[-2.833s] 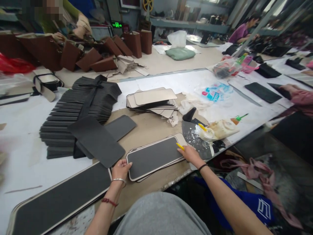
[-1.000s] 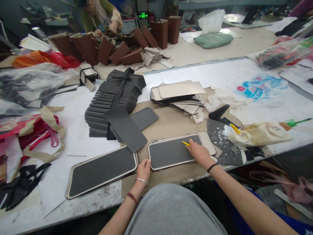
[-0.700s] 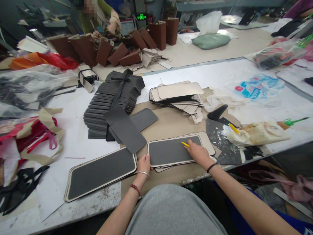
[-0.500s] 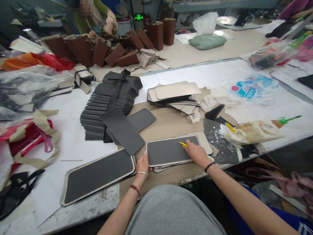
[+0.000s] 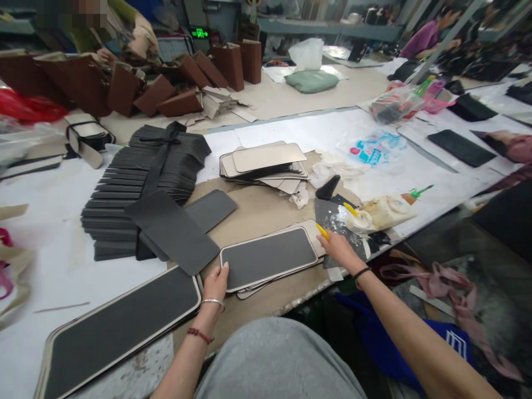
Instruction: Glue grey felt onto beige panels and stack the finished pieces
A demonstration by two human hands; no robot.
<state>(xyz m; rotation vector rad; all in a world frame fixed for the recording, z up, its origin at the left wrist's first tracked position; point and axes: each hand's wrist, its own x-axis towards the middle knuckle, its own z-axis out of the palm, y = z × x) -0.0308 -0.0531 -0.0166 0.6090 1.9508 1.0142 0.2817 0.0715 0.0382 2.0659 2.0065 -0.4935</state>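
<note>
A dark grey panel with a beige border (image 5: pixel 270 257) lies on top of a small stack in front of me. My left hand (image 5: pixel 216 281) rests at the panel's left end, fingers together against its edge. My right hand (image 5: pixel 338 248) sits at the panel's right end, closed on a small yellow tool (image 5: pixel 321 231) that points up and left. A longer bordered panel (image 5: pixel 120 324) lies to the left of my left hand.
Loose dark grey pieces (image 5: pixel 174 230) lean on a tied stack of the same (image 5: pixel 141 183). Beige boards (image 5: pixel 266 163) are piled behind. A glue-smeared sheet (image 5: pixel 332 221) and wrapped bottles (image 5: pixel 382 210) lie right. A person works behind brown boxes (image 5: pixel 124 88) at the far left.
My right hand has slid from the middle of the grey panel to its right end with the yellow tool. My left hand stays at the left end. The view has swung right.
</note>
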